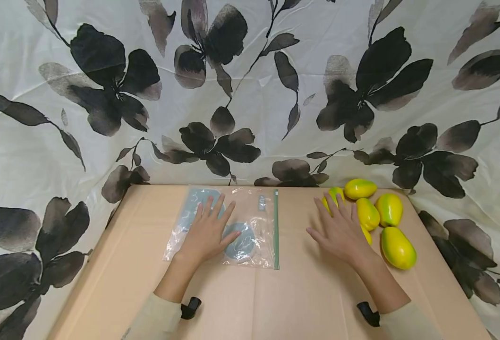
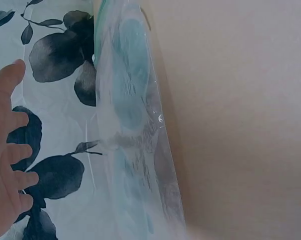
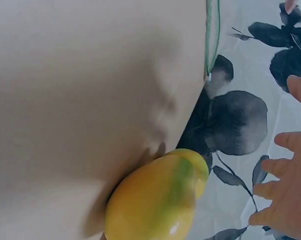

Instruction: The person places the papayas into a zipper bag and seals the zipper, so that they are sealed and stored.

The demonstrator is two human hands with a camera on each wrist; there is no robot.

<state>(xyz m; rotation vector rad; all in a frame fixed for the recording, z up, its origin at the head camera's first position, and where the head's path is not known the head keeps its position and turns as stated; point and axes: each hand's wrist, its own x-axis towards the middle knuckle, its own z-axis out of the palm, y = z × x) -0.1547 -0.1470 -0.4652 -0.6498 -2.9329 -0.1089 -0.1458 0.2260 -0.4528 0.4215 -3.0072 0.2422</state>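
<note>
A clear zip bag [image 1: 262, 236] with blue printed patches and a green seal along its right side lies flat on the table. Over its left half is my left hand [image 1: 205, 236], fingers spread and straight; in the left wrist view the hand [image 2: 8, 165] appears apart from the bag [image 2: 133, 100]. My right hand [image 1: 339, 229], fingers also spread, hovers beside several yellow-green mangoes [image 1: 368, 214] and partly hides two of them. One mango [image 3: 150, 200] shows large in the right wrist view, below and left of the right hand [image 3: 288, 185]. Neither hand holds anything.
The light brown table [image 1: 296, 302] ends at the back against a hanging white cloth [image 1: 283, 127] with dark flowers. One mango [image 1: 398, 248] lies nearest the table's right edge. Black straps [image 1: 368, 314] are at both wrists.
</note>
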